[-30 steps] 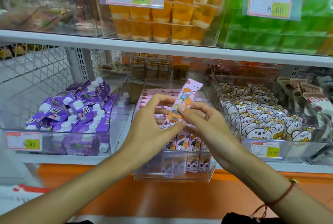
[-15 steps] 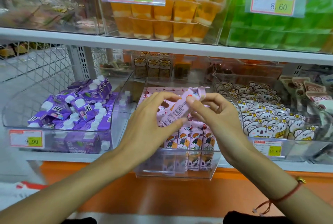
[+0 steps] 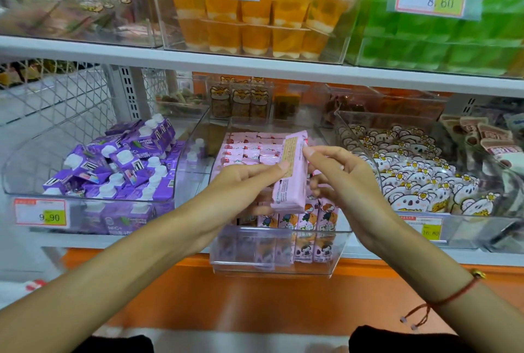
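A long pink snack pack (image 3: 292, 174) is held upright over the middle clear bin (image 3: 272, 264), its printed back side facing me. My left hand (image 3: 241, 185) grips its left edge, thumb on the face. My right hand (image 3: 337, 179) pinches its upper right edge with thumb and forefinger. Below and behind it, several identical pink packs (image 3: 312, 219) with cartoon figures stand in rows inside the bin.
A bin of purple cartons (image 3: 122, 171) stands to the left, a bin of koala-shaped bags (image 3: 419, 179) to the right. The white shelf (image 3: 255, 63) above carries orange jelly cups (image 3: 255, 23) and green packs (image 3: 442, 40). An orange panel (image 3: 255, 293) runs below.
Both hands have turned the pack from its cartoon front to its printed back and lowered it closer to the rows in the bin. The view shifted slightly.
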